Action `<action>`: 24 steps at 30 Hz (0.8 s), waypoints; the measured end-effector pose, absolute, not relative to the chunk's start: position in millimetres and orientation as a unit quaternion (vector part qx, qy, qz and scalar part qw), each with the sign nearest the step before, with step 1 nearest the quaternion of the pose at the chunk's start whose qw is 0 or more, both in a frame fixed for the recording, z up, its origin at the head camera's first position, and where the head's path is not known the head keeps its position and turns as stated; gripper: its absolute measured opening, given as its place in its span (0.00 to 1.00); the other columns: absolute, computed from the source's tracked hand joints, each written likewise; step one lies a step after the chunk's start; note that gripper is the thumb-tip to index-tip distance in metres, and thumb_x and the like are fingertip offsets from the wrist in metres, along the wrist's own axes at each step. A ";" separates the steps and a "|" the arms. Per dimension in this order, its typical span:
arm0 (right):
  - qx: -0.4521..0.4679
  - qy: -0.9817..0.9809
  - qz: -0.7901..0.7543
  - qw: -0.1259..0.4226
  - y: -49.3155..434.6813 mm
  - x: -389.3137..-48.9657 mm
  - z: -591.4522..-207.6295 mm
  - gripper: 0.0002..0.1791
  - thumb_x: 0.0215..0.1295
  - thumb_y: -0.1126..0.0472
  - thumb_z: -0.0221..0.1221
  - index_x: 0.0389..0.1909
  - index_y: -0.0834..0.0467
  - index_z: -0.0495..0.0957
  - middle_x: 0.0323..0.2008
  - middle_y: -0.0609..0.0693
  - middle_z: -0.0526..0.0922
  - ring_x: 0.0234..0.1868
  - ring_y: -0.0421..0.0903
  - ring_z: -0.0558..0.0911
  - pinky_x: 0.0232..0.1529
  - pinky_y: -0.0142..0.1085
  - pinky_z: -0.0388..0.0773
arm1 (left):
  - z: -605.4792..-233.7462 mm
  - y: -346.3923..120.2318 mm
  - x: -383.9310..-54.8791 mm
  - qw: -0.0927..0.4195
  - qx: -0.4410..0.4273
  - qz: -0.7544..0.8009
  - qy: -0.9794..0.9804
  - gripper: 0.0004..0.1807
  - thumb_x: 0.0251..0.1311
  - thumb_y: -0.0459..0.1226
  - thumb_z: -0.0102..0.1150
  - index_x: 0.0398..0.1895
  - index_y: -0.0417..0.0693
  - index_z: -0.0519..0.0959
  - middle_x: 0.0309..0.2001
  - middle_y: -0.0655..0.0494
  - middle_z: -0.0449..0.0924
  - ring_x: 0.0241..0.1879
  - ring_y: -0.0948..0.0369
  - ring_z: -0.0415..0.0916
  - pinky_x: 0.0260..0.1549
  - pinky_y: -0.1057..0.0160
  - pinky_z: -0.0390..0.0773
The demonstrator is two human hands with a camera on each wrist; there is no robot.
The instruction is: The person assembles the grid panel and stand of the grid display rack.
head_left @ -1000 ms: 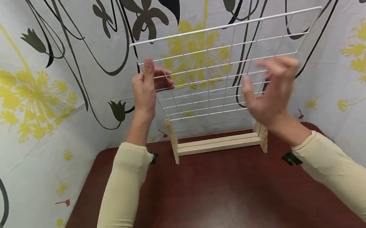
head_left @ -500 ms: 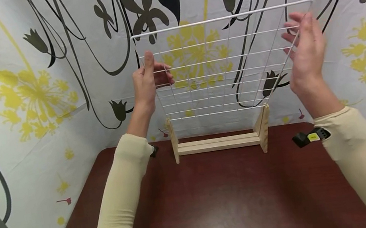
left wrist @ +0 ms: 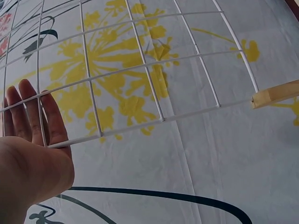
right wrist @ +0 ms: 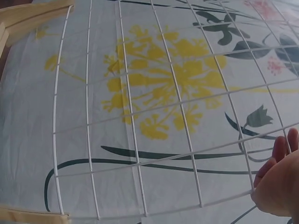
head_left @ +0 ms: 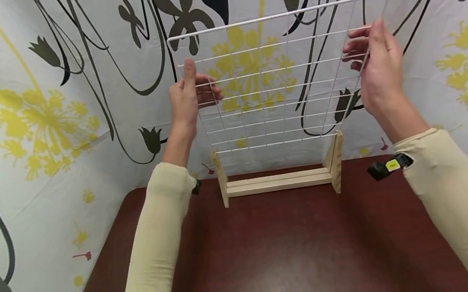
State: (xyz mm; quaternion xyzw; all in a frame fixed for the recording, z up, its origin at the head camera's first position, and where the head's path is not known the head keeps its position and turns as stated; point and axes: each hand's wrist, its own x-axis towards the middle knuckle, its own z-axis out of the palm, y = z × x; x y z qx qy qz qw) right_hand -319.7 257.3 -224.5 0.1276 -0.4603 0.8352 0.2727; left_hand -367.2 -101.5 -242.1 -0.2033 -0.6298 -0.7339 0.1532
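A white wire grid panel (head_left: 277, 16) stands tilted above a small pale wooden stand (head_left: 278, 186) in the head view. The panel's lower corners meet the tops of the stand's two side pieces; how they join is too small to tell. My left hand (head_left: 184, 100) grips the panel's left edge, thumb in front and fingers behind the wires. On the opposite edge, my right hand (head_left: 382, 72) holds on in the same way. The left wrist view shows one wooden side piece (left wrist: 278, 93) at a panel corner. Wooden pieces (right wrist: 35, 217) touch the panel's end in the right wrist view.
The stand rests near the back of a dark reddish-brown table (head_left: 262, 260). Flower-patterned fabric (head_left: 49, 125) surrounds the table at the back and both sides, close behind the panel.
My right hand has moved from in front of the panel to its right edge and taken hold there. The panel's top edge has risen and shifted slightly left on its right side.
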 end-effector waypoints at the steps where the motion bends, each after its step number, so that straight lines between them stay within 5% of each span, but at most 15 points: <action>1: 0.127 -0.460 0.837 0.266 258.3 -320.7 -223.9 0.23 0.83 0.49 0.51 0.45 0.65 0.82 0.31 0.56 0.86 0.29 0.49 0.85 0.29 0.33 0.72 | -241.6 -101.1 -368.9 0.152 -0.201 -0.734 -0.630 0.38 0.79 0.62 0.45 0.36 0.37 0.86 0.26 0.50 0.89 0.27 0.58 0.89 0.36 0.56 0.90; 6: 0.141 -0.441 0.852 0.245 261.2 -327.5 -222.2 0.26 0.85 0.50 0.48 0.38 0.69 0.81 0.22 0.55 0.81 0.21 0.47 0.77 0.25 0.32 0.69 | -242.8 -99.2 -378.2 0.154 -0.194 -0.739 -0.626 0.37 0.78 0.63 0.46 0.33 0.40 0.85 0.26 0.50 0.89 0.27 0.56 0.90 0.37 0.53 0.91; 11: 0.153 -0.406 0.873 0.220 263.4 -337.2 -219.9 0.26 0.84 0.54 0.51 0.29 0.70 0.78 0.15 0.53 0.72 0.17 0.44 0.62 0.22 0.32 0.55 | -243.1 -102.3 -386.1 0.148 -0.196 -0.736 -0.630 0.40 0.79 0.64 0.43 0.43 0.32 0.84 0.28 0.49 0.90 0.29 0.55 0.91 0.38 0.54 0.91; 17: 0.138 -0.405 0.878 0.215 267.5 -345.4 -218.4 0.26 0.83 0.54 0.53 0.25 0.68 0.74 0.16 0.51 0.70 0.17 0.43 0.57 0.23 0.31 0.49 | -239.1 -104.9 -390.8 0.117 -0.196 -0.728 -0.646 0.40 0.78 0.65 0.43 0.53 0.35 0.83 0.40 0.42 0.92 0.38 0.50 0.92 0.41 0.55 0.90; 20: 0.132 -0.409 0.877 0.215 269.5 -348.5 -218.1 0.27 0.83 0.54 0.53 0.23 0.67 0.73 0.15 0.50 0.67 0.17 0.42 0.55 0.23 0.31 0.47 | -236.9 -105.6 -392.5 0.106 -0.187 -0.737 -0.641 0.37 0.77 0.64 0.47 0.52 0.38 0.84 0.46 0.38 0.91 0.42 0.49 0.92 0.46 0.51 0.90; 24: 0.133 -0.416 0.880 0.188 267.6 -353.9 -216.4 0.28 0.83 0.54 0.53 0.21 0.66 0.72 0.14 0.48 0.62 0.18 0.42 0.51 0.25 0.33 0.42 | -234.1 -111.4 -394.6 0.133 -0.158 -0.754 -0.624 0.29 0.73 0.60 0.58 0.44 0.43 0.86 0.43 0.45 0.92 0.41 0.52 0.92 0.44 0.52 0.90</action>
